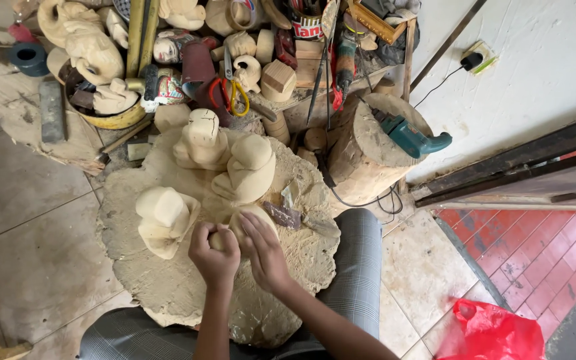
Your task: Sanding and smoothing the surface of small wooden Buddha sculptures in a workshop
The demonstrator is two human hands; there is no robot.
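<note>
carving: small pale rounded wooden carving [235, 229], on rough sawdust-covered wooden slab [168, 293], between both hands
left hand [213, 255]: fingers curled tight round carving's near end
right hand [263, 252]: fingers pressed together, flat on carving
near: three pale blocky wooden figures [225, 157], just behind
right: teal power drill [409, 136] on log stump [361, 160]

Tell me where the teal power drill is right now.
In the head view, the teal power drill lies on top of the tree-stump block at upper right, right of the pale wood carvings and just below the cluttered tool shelf.
</note>
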